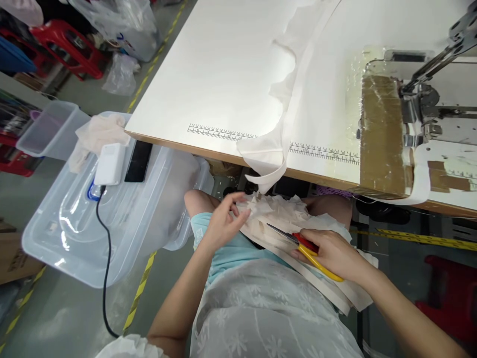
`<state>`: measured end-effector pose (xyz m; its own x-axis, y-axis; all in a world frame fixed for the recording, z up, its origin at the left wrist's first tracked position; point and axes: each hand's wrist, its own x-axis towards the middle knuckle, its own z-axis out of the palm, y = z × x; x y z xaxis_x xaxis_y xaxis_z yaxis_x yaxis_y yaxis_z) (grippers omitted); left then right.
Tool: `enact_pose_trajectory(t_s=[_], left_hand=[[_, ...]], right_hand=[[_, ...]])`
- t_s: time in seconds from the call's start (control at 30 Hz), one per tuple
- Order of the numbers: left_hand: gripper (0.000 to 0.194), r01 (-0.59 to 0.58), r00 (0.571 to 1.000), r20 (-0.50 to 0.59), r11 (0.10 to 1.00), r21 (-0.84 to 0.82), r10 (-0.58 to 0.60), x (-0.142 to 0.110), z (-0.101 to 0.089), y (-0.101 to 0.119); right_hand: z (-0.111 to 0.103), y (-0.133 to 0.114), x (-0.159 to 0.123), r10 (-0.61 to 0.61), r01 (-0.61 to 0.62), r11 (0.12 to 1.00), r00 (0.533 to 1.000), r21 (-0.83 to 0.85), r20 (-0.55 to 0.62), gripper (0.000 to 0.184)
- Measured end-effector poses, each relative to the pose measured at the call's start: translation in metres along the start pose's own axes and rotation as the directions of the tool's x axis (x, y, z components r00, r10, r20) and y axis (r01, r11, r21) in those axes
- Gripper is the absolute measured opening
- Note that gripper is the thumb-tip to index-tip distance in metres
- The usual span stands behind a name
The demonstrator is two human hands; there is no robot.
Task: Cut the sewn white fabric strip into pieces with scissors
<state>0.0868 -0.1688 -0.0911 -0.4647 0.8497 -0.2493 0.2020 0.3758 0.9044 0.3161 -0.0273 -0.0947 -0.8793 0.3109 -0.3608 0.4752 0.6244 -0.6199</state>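
In the head view my right hand [330,251] is closed around the red and yellow handles of a pair of scissors [307,248]. Their dark blades point left across cream ruffled fabric [278,211] piled on my lap. My left hand [226,221] hovers at the left edge of this fabric, its fingers slightly curled and apart, with nothing visible between them. A long pale fabric strip [270,149] runs down the white table and hangs over its front edge just above the pile. Flat cream bands [316,281] trail from the lap below my right hand.
A sewing machine [428,109] stands at the right of the white table [208,64], whose edge carries ruler markings. To the left, a clear plastic bin [112,223] bears a white device [110,164] with a black cable, a phone [138,161] and cloth. Red stools [70,47] stand beyond.
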Motion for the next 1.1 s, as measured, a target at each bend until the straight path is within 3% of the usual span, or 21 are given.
enact_pose_trajectory(t_s=[0.07, 0.1, 0.17, 0.23, 0.3, 0.37, 0.47, 0.53, 0.6, 0.67, 0.73, 0.77, 0.8, 0.9, 0.97, 1.03, 1.1], left_hand=[[0.043, -0.162, 0.949, -0.229, 0.958, 0.235, 0.217, 0.013, 0.000, 0.006], [0.040, -0.220, 0.911, -0.272, 0.923, 0.316, 0.310, 0.020, 0.003, 0.010], [0.031, -0.325, 0.866, -0.253, 0.871, 0.368, 0.431, 0.034, 0.011, 0.016], [0.021, -0.380, 0.880, -0.191, 0.885, 0.267, 0.435, 0.043, 0.019, 0.015], [0.023, -0.311, 0.933, -0.163, 0.946, 0.087, 0.322, 0.045, 0.023, 0.004], [0.024, -0.099, 0.974, -0.209, 0.994, -0.054, 0.086, 0.040, 0.018, -0.020], [0.018, 0.192, 0.919, -0.327, 0.974, -0.117, -0.220, 0.022, 0.004, -0.061], [0.014, 0.255, 0.899, -0.341, 0.962, -0.099, -0.274, 0.006, -0.001, -0.077], [0.013, 0.257, 0.923, -0.273, 0.962, -0.090, -0.273, -0.010, 0.003, -0.074], [0.020, 0.249, 0.966, -0.028, 0.954, -0.167, -0.257, -0.023, 0.013, -0.055], [0.031, 0.258, 0.944, 0.274, 0.928, -0.267, -0.183, -0.029, 0.024, -0.030], [0.033, 0.255, 0.923, 0.357, 0.927, -0.276, -0.147, -0.029, 0.028, -0.018], [0.031, 0.224, 0.922, 0.368, 0.943, -0.247, -0.122, -0.029, 0.031, -0.008], [0.023, 0.011, 0.989, 0.151, 0.999, -0.033, -0.006, -0.023, 0.032, 0.008], [0.029, -0.079, 0.992, 0.097, 0.997, -0.012, 0.080, -0.019, 0.030, 0.010], [0.034, 0.010, 0.982, 0.188, 0.990, -0.142, 0.017, -0.017, 0.029, 0.009], [0.038, 0.214, 0.934, 0.340, 0.935, -0.283, -0.111, -0.016, 0.027, 0.008]], right_hand=[[0.005, 0.001, -0.007, 0.022, -0.021, 0.995, 1.000, 0.092, -0.004, 0.054], [0.007, 0.001, -0.010, 0.030, -0.029, 0.991, 1.000, 0.133, -0.006, 0.053], [0.010, 0.001, -0.014, 0.041, -0.037, 0.981, 0.999, 0.193, -0.019, 0.052], [0.010, 0.004, -0.017, 0.059, -0.049, 0.971, 0.997, 0.232, -0.040, 0.051], [0.009, 0.010, -0.023, 0.087, -0.066, 0.966, 0.993, 0.250, -0.073, 0.052], [0.008, 0.019, -0.031, 0.111, -0.082, 0.964, 0.988, 0.255, -0.104, 0.052], [0.010, 0.033, -0.042, 0.148, -0.110, 0.959, 0.981, 0.262, -0.130, 0.049], [0.014, 0.039, -0.044, 0.171, -0.132, 0.950, 0.978, 0.284, -0.116, 0.048], [0.017, 0.039, -0.041, 0.176, -0.139, 0.936, 0.981, 0.324, -0.087, 0.048], [0.019, 0.034, -0.033, 0.160, -0.133, 0.918, 0.986, 0.373, -0.040, 0.049], [0.018, 0.025, -0.025, 0.132, -0.130, 0.902, 0.991, 0.412, 0.022, 0.050], [0.016, 0.021, -0.021, 0.117, -0.128, 0.895, 0.992, 0.427, 0.054, 0.050], [0.014, 0.017, -0.018, 0.099, -0.124, 0.889, 0.992, 0.441, 0.081, 0.050], [0.007, 0.010, -0.011, 0.035, -0.102, 0.870, 0.988, 0.482, 0.147, 0.049], [0.003, 0.010, -0.009, -0.009, -0.085, 0.863, 0.983, 0.497, 0.183, 0.048], [0.001, 0.011, -0.006, -0.051, -0.061, 0.865, 0.977, 0.498, 0.208, 0.048], [0.000, 0.012, -0.003, -0.093, -0.031, 0.872, 0.969, 0.488, 0.227, 0.048]])
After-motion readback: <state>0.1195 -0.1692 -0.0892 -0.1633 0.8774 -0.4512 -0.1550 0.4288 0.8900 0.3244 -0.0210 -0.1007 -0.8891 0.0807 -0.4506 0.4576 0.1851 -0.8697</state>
